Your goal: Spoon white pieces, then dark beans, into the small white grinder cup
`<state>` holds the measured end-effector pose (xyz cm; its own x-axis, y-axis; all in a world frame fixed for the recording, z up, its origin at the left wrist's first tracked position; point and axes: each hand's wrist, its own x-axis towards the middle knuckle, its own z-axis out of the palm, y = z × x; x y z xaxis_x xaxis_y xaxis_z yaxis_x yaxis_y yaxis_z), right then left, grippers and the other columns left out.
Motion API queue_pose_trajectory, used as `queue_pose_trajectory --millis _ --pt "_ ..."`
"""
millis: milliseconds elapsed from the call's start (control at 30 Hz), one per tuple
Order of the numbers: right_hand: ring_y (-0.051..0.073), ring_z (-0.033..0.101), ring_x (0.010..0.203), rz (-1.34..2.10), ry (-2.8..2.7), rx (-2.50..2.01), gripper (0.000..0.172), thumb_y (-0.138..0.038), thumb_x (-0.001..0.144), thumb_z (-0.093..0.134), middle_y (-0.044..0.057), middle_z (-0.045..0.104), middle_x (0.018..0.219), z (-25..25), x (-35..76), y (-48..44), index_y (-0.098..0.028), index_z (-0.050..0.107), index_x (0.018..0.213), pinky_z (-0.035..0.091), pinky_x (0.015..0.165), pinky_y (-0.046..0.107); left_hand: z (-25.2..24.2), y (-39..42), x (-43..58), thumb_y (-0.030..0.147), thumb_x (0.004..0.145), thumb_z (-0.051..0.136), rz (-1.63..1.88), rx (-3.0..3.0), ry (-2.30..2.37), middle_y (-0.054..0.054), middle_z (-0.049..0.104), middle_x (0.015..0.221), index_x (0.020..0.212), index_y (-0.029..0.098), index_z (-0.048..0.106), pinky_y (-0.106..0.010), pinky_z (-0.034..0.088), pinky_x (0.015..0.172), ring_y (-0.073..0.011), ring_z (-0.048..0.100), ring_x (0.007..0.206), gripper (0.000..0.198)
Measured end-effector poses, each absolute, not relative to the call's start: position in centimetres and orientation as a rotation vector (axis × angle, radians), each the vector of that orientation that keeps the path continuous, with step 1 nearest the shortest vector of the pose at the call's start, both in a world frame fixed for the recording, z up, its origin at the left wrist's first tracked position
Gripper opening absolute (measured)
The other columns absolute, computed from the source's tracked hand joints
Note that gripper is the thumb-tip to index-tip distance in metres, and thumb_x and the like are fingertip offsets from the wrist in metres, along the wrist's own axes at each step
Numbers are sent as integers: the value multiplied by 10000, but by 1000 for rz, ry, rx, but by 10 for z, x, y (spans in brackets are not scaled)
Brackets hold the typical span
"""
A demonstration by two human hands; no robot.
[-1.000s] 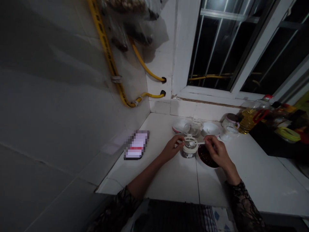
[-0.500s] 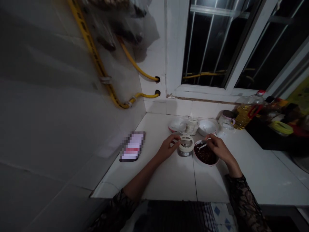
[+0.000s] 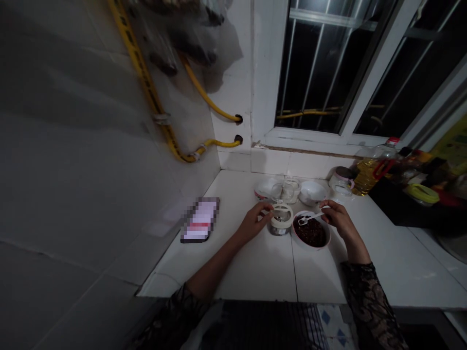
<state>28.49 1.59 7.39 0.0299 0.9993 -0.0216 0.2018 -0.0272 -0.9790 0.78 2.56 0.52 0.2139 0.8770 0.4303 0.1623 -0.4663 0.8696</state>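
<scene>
My left hand (image 3: 255, 221) curls around the side of a small open jar (image 3: 280, 221) with a white rim, standing on the white counter (image 3: 262, 262). Pinched in my right hand (image 3: 337, 218) is a small white spoon (image 3: 309, 218), its bowl hanging over a white bowl (image 3: 312, 233) of dark reddish food just right of the jar. Both forearms reach in from the bottom edge.
Behind the jar stand a glass jar (image 3: 290, 190) and two white bowls (image 3: 312, 192). A lidded jar (image 3: 341, 182), an oil bottle (image 3: 374, 167) and other bottles crowd the right. A phone (image 3: 200, 219) lies at the left wall, under yellow gas pipes (image 3: 160, 112). A barred window (image 3: 328, 68) is behind.
The spoon has gone from above the small jar to the bowl of dark food, dipped low, and now sits lifted just over it. My left hand has stayed on the jar.
</scene>
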Motion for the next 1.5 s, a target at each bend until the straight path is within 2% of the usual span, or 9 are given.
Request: queue_pose_trajectory --millis 167,367,500,833,1133,1267,1400,1500 --pt "71 310 386 1098 -1303 -1391 253 -349 571 597 -117 349 410 75 288 16 -206 518 764 151 461 221 7 25 7 422 861 570 1301 1801 953 -54 654 1009 960 203 591 -281 493 731 -182 622 912 241" --pt "87 357 441 1066 -1635 -1332 240 -393 683 615 -92 428 473 78 287 9 -198 538 801 227 473 227 6 25 8 439 864 569 1292 1793 972 -51 658 1003 966 203 599 -269 494 702 -177 623 887 259" --pt "91 377 452 1106 -1691 -1316 273 -432 714 620 -87 449 464 80 284 6 -192 538 815 234 476 219 6 26 7 449 868 565 1294 1805 977 -51 658 1012 970 199 599 -271 503 723 -175 622 901 272" --pt "66 342 341 1196 -1350 -1409 242 -345 595 637 -78 459 393 77 296 14 -204 542 767 156 419 191 6 24 6 423 883 555 1287 1833 974 -55 652 1027 987 196 603 -269 504 712 -173 621 886 254" --pt "75 374 360 1211 -1256 -1393 237 -322 575 646 -72 457 386 77 296 14 -200 549 753 168 408 186 5 25 5 446 856 596 1307 1842 948 -62 648 1041 991 201 600 -289 510 745 -188 618 927 280" --pt "67 331 350 1203 -1215 -1342 273 -342 558 663 -68 451 383 77 296 16 -201 538 755 116 392 190 9 22 5 425 850 611 1312 1857 923 -70 648 1050 997 203 600 -300 507 764 -195 613 956 267" --pt "69 274 337 1110 -1233 -1243 291 -397 622 661 -70 459 410 76 285 17 -219 518 802 93 376 211 15 19 2 422 842 634 1286 1918 926 -73 645 1082 1023 217 607 -310 509 786 -203 605 993 276" --pt "87 319 357 978 -1311 -1160 299 -474 729 625 -76 482 460 75 266 11 -240 492 860 183 377 214 17 19 -1 424 843 643 1287 1965 915 -92 628 1120 1008 211 628 -313 514 786 -217 598 1035 270"
